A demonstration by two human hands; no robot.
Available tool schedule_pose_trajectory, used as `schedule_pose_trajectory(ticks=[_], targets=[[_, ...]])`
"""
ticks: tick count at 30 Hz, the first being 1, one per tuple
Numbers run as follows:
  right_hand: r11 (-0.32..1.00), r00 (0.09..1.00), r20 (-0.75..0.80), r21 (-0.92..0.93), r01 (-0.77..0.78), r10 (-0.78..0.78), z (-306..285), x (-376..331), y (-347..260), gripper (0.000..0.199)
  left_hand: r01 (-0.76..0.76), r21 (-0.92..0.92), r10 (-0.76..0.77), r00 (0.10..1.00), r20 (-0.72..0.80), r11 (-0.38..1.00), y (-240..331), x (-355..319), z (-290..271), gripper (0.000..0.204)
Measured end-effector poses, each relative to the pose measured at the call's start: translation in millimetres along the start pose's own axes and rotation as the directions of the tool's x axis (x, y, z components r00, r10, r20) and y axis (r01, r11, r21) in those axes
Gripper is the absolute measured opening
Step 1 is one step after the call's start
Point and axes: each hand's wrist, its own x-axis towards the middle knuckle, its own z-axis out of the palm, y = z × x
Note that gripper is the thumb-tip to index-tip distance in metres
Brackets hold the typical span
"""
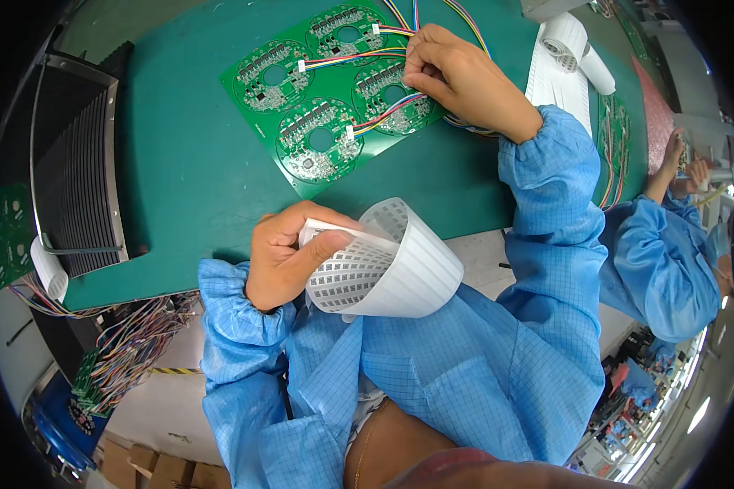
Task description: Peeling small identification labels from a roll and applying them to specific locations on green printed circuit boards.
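Note:
My left hand [289, 253] grips the edge of a curled strip of white labels [428, 277], thumb on top. Rows of small dark square codes show on the strip's inner face. Over the right part of a green circuit board panel [265, 126], my right hand [465, 77] has its thumb and fingers pinched together. What lies between those fingertips is too small to make out. The panel carries several round boards with a central hole each. Bundles of coloured wires [375, 55] with white plugs run across it, close to and partly behind my right hand.
A black slotted rack [81, 163] stands on the green mat [179, 81] at left. Wired boards [130, 359] hang below the table edge. More label rolls [564, 41] lie at the far right. Another person in a blue sleeve [661, 261] works at right.

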Motion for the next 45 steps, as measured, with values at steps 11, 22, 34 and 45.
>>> schedule_pose_trajectory(ticks=[11,22,34,45], targets=[[0.987,0.995,0.1,0.157,-0.02,0.004,-16.1,77.4,20.1,0.017,-0.112,-0.157,0.059,0.949,-0.311,0.981,-1.3,3.9,11.6,0.024],[0.979,0.989,0.102,0.185,0.088,-0.108,-5.2,81.3,33.4,0.014,-0.138,-0.177,0.055,0.91,-0.41,0.974,-4.0,5.9,12.4,0.022],[0.874,0.96,-0.131,0.396,0.281,-0.249,1.9,26.4,-84.0,0.023,-0.312,0.015,0.244,0.711,-0.659,0.95,-10.2,11.2,17.9,0.018],[0.861,0.96,-0.145,0.424,0.28,-0.241,26.5,19.0,-97.7,0.017,-0.342,-0.058,0.236,0.752,-0.616,0.938,-9.0,14.1,16.1,0.02]])
